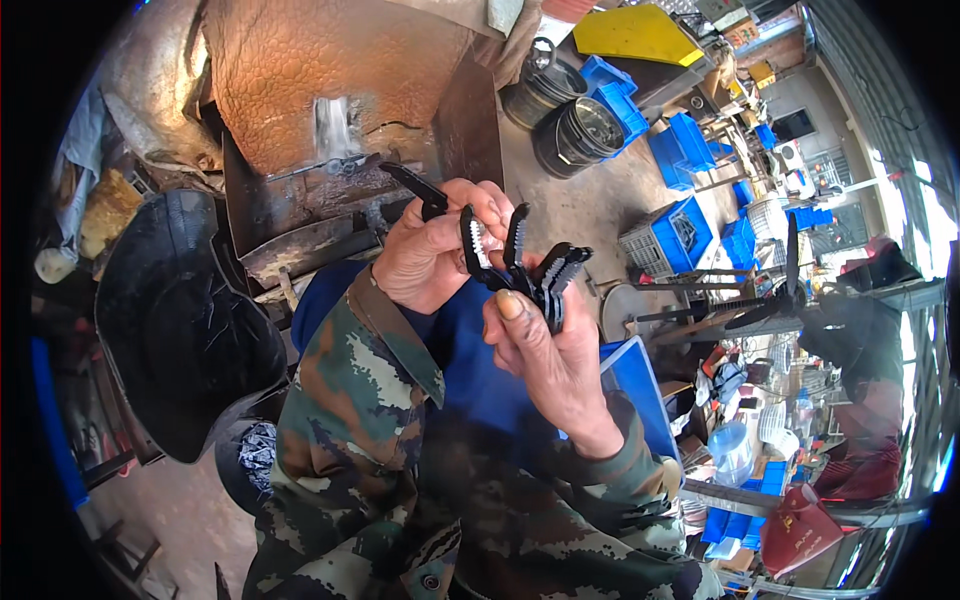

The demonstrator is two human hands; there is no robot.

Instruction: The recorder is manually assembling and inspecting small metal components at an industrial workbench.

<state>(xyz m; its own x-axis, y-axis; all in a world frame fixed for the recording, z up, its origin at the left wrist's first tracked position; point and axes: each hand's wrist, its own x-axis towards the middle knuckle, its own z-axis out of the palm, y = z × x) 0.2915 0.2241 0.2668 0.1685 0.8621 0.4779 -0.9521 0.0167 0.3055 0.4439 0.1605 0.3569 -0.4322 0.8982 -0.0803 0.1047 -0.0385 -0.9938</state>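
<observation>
My left hand point(425, 255) is raised at the middle of the view, its fingers closed around a dark metal piece point(412, 187) whose tapered end sticks out to the upper left. Close to its right, my right hand point(560, 365) grips several black toothed jaw pieces point(560, 275), like plier jaws, with the thumb pressed on them. One toothed jaw point(473, 240) with a bright, pale serrated face stands up between the two hands, near the left fingertips. Where its lower end goes is partly hidden by the fingers.
Beyond my hands stands a rusty metal box point(470, 130) with a brown hanging sheet point(330, 70) and a pale, blurred wheel point(335, 128). A large black bin point(180, 320) is at left. Black buckets point(578, 137), blue crates point(690, 235) and a fan point(790, 290) stand right.
</observation>
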